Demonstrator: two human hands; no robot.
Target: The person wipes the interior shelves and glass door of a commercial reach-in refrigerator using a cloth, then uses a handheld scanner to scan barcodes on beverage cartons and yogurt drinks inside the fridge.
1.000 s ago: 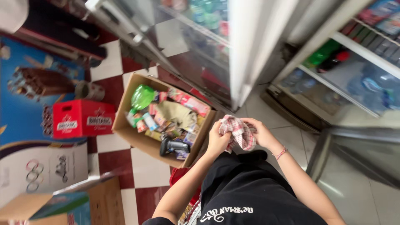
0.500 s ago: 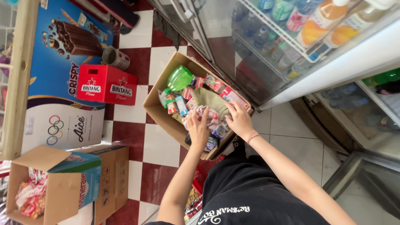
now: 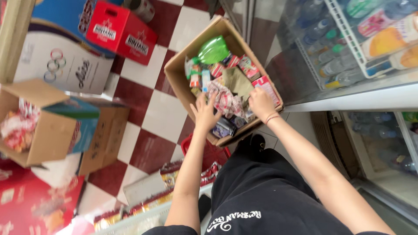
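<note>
Left hand [image 3: 203,114] fingers spread over cardboard box [image 3: 176,74] | right hand [image 3: 261,103] curled on red-white snack wrappers [image 3: 224,100] | green bottle [image 3: 213,50] behind

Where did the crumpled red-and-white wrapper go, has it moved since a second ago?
Yes. It left the hands near the person's lap and now lies in the cardboard box, where the crumpled wrapper sits between both hands.
</note>
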